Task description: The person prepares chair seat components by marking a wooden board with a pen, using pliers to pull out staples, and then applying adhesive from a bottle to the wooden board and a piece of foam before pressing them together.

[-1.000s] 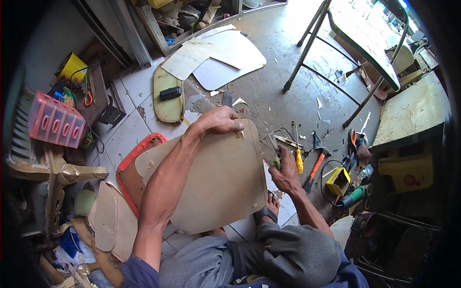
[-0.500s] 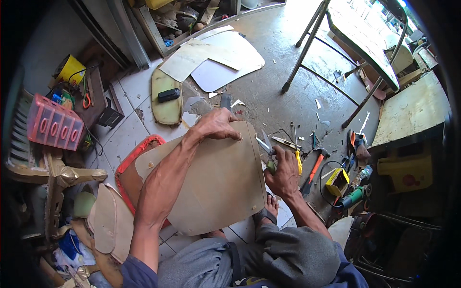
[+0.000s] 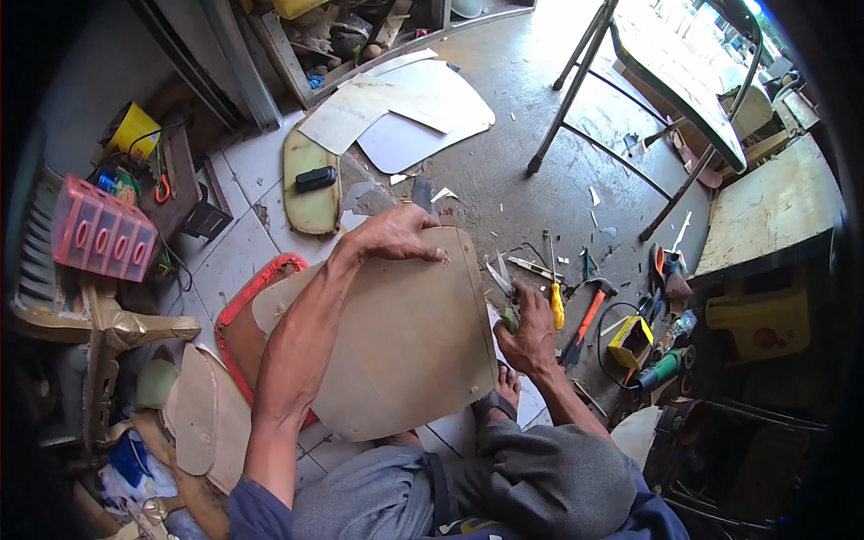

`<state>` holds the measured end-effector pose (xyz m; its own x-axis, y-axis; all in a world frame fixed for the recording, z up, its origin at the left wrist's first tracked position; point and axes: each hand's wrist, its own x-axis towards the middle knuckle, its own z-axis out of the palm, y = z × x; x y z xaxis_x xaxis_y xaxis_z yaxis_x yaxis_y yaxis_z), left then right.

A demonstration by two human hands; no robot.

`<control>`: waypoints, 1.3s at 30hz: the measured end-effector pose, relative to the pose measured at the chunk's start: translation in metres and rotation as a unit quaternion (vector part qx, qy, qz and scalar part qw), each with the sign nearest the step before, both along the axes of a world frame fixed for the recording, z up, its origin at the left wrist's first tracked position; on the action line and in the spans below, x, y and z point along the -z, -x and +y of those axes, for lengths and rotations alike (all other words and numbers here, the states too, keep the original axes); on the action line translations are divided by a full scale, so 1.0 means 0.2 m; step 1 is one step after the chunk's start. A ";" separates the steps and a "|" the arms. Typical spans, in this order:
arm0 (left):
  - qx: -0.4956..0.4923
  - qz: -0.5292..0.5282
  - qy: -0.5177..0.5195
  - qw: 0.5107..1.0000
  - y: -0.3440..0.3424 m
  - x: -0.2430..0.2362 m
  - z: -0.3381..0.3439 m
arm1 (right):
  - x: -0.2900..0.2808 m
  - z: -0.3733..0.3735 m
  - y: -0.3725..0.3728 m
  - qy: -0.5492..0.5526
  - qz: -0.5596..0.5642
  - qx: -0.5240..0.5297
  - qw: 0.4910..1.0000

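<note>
1. The left forearm hides part of the tan board, which sits just beyond the grey-clad knees, overlapping a red-edged panel.
2. The left hand arches over the board's far edge, fingers clamped there; I can't see every fingertip.
3. The right hand curls closed around a green-handled cutting tool, covering much of its grip.

Fingers of left hand were hidden beneath the rounded board; right hand covered part of green handle. Red-edged panel was partly obscured; metal-legged chair was cut off above.
</note>
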<state>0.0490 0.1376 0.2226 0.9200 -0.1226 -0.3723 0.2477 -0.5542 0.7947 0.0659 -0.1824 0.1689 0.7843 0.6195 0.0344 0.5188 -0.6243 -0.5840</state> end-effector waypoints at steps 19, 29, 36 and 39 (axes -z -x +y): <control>0.083 0.027 0.030 0.996 0.18 -0.13 0.18 | 0.39 -0.28 0.07 0.328 0.096 0.048 0.939; 0.143 -0.223 0.004 0.964 -0.14 0.14 -0.02 | 0.19 -0.05 0.02 -0.219 0.503 0.087 0.831; 0.293 -0.524 0.155 0.785 -0.14 0.42 0.10 | 0.29 0.00 0.09 -0.143 0.381 -0.017 0.913; 0.234 -0.275 0.054 0.931 -0.14 0.20 0.00 | 0.35 -0.02 0.08 -0.172 0.353 0.009 0.920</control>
<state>0.0777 0.1371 0.1823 0.8043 -0.5675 0.1761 -0.4612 -0.4094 0.7872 0.0507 -0.1857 0.0995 0.6963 0.6538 -0.2961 -0.0738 -0.3451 -0.9357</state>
